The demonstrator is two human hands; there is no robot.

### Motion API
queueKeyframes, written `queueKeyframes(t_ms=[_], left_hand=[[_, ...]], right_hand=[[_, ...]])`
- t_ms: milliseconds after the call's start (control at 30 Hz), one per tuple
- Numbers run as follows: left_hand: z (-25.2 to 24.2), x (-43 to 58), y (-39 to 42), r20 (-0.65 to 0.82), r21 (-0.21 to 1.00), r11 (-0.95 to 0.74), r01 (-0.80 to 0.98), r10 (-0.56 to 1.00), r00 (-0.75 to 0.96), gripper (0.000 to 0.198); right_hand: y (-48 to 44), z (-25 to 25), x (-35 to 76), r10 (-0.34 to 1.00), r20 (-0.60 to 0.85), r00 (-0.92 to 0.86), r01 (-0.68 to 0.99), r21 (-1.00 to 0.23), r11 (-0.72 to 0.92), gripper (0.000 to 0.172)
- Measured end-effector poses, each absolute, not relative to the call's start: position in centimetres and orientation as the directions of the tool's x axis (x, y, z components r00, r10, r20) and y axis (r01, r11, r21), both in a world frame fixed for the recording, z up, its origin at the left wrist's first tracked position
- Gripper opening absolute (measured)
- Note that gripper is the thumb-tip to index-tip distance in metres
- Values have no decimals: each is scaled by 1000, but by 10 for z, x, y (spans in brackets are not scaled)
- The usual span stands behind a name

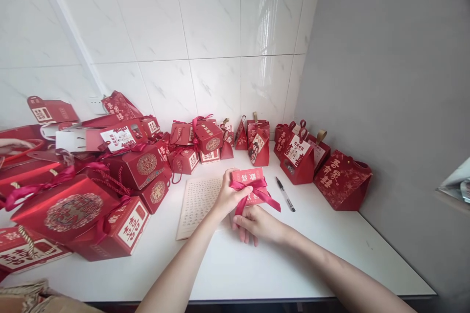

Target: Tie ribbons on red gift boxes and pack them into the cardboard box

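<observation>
A small red gift box (249, 174) with gold lettering stands out in front of me above the white table. A dark pink ribbon (261, 183) is tied in a bow across it. My left hand (235, 193) grips the box from its left side, with the thumb lying on the bow. Just below, my right hand (257, 222) is closed at the lower end of a ribbon tail, thumb and forefinger together. Its other fingers curl loosely under the box. Left of the box lies a sheet of handwritten paper (196, 205), partly covered by my left hand and forearm.
A black-and-clear pen (285, 194) lies right of the box. Red gift boxes (73, 210) pile up on the left; more red boxes (343, 181) line the back and right. Another person's hand (14, 145) shows at far left. Brown cardboard (44, 298) sits at bottom left.
</observation>
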State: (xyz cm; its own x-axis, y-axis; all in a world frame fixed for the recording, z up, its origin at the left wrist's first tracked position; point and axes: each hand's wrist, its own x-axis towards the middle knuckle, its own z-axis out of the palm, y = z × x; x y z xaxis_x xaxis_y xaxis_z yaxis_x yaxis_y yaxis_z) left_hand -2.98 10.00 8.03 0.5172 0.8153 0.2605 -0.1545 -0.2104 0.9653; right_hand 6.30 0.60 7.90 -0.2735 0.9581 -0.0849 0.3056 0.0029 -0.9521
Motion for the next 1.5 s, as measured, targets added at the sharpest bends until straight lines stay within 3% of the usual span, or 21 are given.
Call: queueKeyframes(t_ms=[300, 500, 533, 600, 667, 700, 833, 1100, 1300, 1400, 1500], left_hand=[[80, -31, 100, 266, 964, -226, -141, 803, 533, 52], [82, -30, 99, 256, 966, -187, -179, 793, 553, 53], [83, -30, 99, 247, 968, -171, -185, 789, 563, 53], [84, -30, 98, 232, 970, -146, -193, 786, 573, 52], [85, -31, 98, 216, 973, -128, -190, 789, 575, 51], [85, -31, 98, 210, 975, -125, -184, 790, 577, 50], [87, -33, 98, 205, 977, -129, -168, 773, 601, 53], [94, -35, 96, 155, 988, -105, -116, 747, 646, 68], [90, -34, 100, 157, 988, -111, -111, 744, 649, 80], [88, -32, 99, 204, 978, -197, -73, 806, 556, 80], [85, -30, 96, 342, 927, -374, 36, 878, 335, 68]], right_hand=[[6, 77, 63, 949, -129, -288, 330, -944, -28, 36], [-5, 117, 112, 805, -263, -532, 334, -939, -86, 49], [-5, 123, 123, 850, -239, -470, 315, -945, -91, 53], [-3, 126, 143, 974, -131, -184, 291, -954, -73, 54], [2, 123, 154, 997, -37, 68, 315, -947, -57, 52], [4, 120, 156, 994, -28, 107, 340, -938, -63, 51], [8, 115, 151, 998, -57, 9, 396, -917, -56, 49], [7, 117, 136, 975, 163, 152, 446, -891, 79, 41], [7, 114, 133, 959, 207, 195, 465, -880, 96, 30], [10, 111, 134, 960, 213, 181, 411, -903, 123, 29], [14, 107, 136, 957, 220, 190, 351, -925, 143, 30]])
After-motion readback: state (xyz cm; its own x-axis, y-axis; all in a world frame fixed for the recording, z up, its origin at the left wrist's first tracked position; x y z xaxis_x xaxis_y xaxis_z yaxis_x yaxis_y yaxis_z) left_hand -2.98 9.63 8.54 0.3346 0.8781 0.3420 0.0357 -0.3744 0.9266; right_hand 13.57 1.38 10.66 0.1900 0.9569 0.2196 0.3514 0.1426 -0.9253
